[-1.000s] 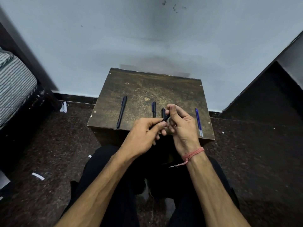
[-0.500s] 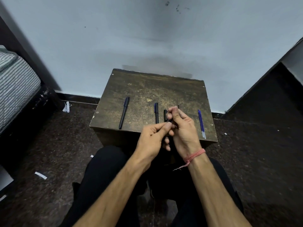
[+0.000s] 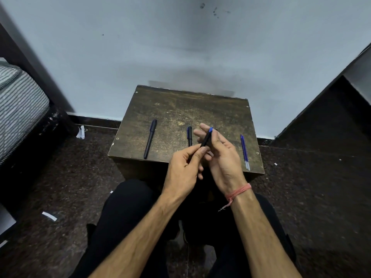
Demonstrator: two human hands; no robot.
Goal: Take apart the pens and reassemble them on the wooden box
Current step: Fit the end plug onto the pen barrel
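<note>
Two hands (image 3: 202, 157) pinch pen barrel (image 3: 206, 139) over wooden box (image 3: 180, 109).

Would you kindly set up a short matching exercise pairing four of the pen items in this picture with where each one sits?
Things:
1. long black capped pen
2. short black pen cap with a blue clip
3. pair of thin blue refills
4. black pen barrel with a blue tip

Places:
A. held between the left hand and the right hand
B. near the right edge of the worn wooden box
C. on the left part of the box top
D. on the box top, just left of the raised fingers

Pairs: 1-C, 2-D, 3-B, 4-A
</note>
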